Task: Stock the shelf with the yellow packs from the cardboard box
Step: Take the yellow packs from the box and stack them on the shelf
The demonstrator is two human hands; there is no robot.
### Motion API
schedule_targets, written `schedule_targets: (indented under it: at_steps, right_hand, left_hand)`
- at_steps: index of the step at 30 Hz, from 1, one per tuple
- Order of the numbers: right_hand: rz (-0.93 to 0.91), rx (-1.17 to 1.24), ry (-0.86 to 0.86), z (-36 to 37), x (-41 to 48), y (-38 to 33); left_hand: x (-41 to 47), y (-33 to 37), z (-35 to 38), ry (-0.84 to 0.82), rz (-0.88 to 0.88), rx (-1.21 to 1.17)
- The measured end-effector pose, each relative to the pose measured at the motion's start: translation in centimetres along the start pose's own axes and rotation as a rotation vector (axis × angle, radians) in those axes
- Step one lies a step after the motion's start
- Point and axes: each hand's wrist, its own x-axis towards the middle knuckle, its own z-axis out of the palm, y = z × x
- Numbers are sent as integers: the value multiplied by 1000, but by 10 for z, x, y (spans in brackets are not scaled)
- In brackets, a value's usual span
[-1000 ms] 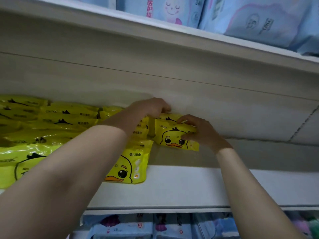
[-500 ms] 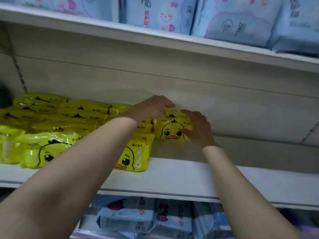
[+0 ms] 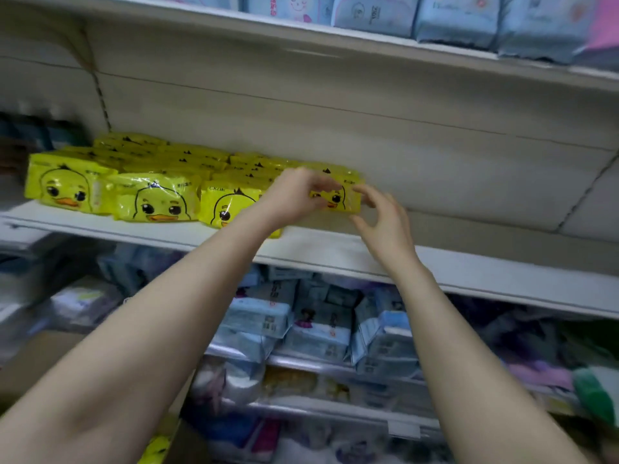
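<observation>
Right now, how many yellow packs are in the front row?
4: far-left pack, second pack, third pack behind the forearm, fourth pack in the left hand; more may hide behind.

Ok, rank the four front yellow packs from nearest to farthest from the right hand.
1. The rightmost pack, just left of the right hand, held by the left hand.
2. The pack behind the left wrist.
3. The middle-left pack, further left.
4. The leftmost pack, far left.

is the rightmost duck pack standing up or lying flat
Standing upright: the rightmost yellow pack shows its duck face to the front, bottom edge on the shelf. The left hand holds it.
</observation>
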Motion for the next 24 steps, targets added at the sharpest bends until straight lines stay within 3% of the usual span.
schedule_targets:
  at_steps: [12, 24]
  right_hand:
    - [-53, 194, -140, 28, -112, -101]
    - [-22, 367, -392, 161, -207, -214]
  left_hand:
    - [-173, 0, -19, 48, -213, -113]
    - [-359, -106, -89, 38, -511, -55]
